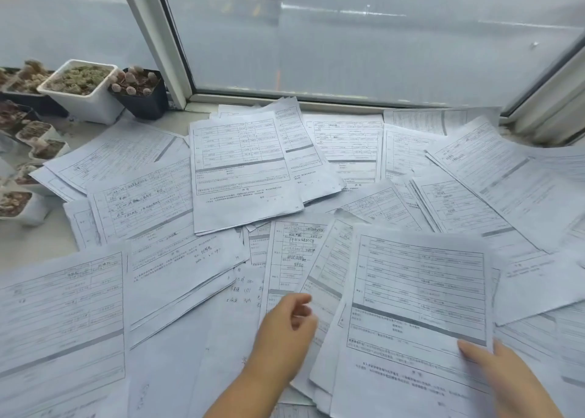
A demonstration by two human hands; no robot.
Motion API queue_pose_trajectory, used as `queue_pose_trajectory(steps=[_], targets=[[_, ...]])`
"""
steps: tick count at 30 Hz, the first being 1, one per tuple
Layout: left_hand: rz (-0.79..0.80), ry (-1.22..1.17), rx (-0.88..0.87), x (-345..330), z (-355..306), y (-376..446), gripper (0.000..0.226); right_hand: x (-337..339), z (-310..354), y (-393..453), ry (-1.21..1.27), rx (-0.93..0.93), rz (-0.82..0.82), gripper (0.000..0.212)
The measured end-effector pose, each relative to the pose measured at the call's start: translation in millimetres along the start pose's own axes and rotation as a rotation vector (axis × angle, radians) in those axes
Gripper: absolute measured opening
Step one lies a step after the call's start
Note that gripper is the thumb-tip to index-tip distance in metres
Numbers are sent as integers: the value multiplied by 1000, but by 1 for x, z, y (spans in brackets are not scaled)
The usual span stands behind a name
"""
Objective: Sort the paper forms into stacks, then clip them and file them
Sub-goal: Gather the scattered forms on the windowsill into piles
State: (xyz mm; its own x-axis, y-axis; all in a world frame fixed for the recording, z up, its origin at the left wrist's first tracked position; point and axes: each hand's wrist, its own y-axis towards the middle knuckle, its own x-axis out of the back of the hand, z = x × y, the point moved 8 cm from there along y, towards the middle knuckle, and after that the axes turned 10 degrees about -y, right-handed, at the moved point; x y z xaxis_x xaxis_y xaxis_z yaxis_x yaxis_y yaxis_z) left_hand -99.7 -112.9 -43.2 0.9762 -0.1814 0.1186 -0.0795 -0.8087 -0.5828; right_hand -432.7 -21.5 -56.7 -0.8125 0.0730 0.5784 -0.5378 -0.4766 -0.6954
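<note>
Forms (243, 171) lie fanned across the sill, centre frame, unsorted, so headings stay readable. Your right hand (493, 367) pinches the lower-right sheet (421, 294), lifted clear for checking. Your left hand (289, 326), loosely curled and holding nothing, hovers at the sheets beside it, probably to steady them.

Two hands (286, 329), many forms (240, 167), about ten pots (85, 88).

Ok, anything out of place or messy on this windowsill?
Yes. The paper forms lie scattered and overlapping at many angles, not in squared stacks. Some soil-like crumbs sit on the sill beside the white pot. The right hand pinches one sheet; the left hand hovers, fingers loosely curled.
</note>
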Motion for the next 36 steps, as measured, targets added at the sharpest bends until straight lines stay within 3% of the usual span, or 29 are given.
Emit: queue_pose_trajectory(steps=[3,5,9,13,17,22,26,32,36], targets=[[-299,99,-23,47,6,-6,43,1,-1,-4,-17,-11,-73,23],[-361,42,27,61,12,-12,49,-8,13,-11,28,21,-81,21],[-283,-120,148,51,17,-10,46,-30,46,-18,2,83,-76,19],[-208,75,129,51,6,3,14,-43,77,-17,-138,170,-47,16],[-72,139,161,52,7,7,26,-51,96,-15,-203,228,26,16],[154,54,288,55,39,-4,48,-48,93,-1,-72,202,41,18],[75,-34,315,62,43,-4,28,-60,93,2,-93,225,81,18],[-26,-69,217,57,30,-1,18,-98,107,-21,-169,317,153,19],[-74,-70,162,58,31,-4,42,-105,108,-31,-80,292,182,23]])
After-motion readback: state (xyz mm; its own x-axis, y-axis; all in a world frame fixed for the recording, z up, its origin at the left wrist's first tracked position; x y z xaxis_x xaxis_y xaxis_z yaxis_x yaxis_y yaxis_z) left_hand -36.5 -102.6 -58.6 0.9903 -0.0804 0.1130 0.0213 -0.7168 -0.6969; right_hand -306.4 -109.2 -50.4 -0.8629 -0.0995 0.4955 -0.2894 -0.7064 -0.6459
